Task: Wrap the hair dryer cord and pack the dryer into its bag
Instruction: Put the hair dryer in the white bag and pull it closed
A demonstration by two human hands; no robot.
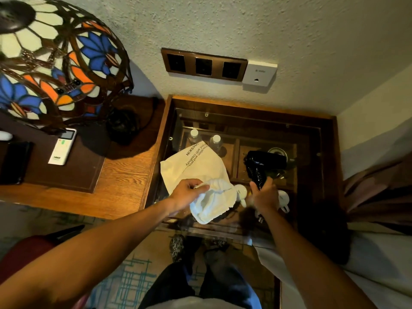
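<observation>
A black hair dryer (265, 161) is held upright over a glass-topped cabinet, its barrel pointing right. My right hand (265, 195) grips its handle, where the coiled cord (258, 175) is wound; the plug (260, 218) hangs below my wrist. A cream drawstring bag (196, 166) with dark printed lettering lies on the glass to the left. My left hand (187, 192) pinches the bag's gathered white mouth (214, 201), which faces me. The dryer is outside the bag, to its right.
The glass-topped wooden cabinet (312, 134) holds water bottles (215, 141) and white cups (283, 198) beneath the glass. A stained-glass lamp (55, 59) and a remote (62, 146) stand on the desk at left. Wall sockets (204, 64) are behind. A bed edge lies at right.
</observation>
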